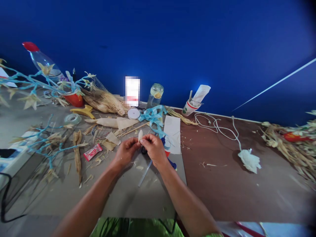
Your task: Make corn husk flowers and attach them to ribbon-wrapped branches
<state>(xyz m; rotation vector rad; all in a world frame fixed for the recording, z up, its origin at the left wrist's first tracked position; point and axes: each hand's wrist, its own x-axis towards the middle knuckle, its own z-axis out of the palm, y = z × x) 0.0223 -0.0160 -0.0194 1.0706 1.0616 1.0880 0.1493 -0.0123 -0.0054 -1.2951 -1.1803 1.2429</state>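
My left hand [126, 150] and my right hand [154, 148] meet above the grey table [128, 197], fingers pinched together on a small pale corn-husk piece [140, 135] that sticks up between them. Both hands are closed on it. Just under my right hand lie blue-handled scissors [170, 161] and a thin pale stick [145, 171]. A bunch of light-blue ribbon [154, 117] lies just beyond the hands.
Husk scraps [77, 154], a red wrapper [92, 152], tape rolls [133, 114], a glass jar [155, 94], a paper cup [190, 107] and blue-wrapped branches [37, 84] crowd the left. A white cable [222, 130] and crumpled tissue [250, 160] lie on the brown surface at right.
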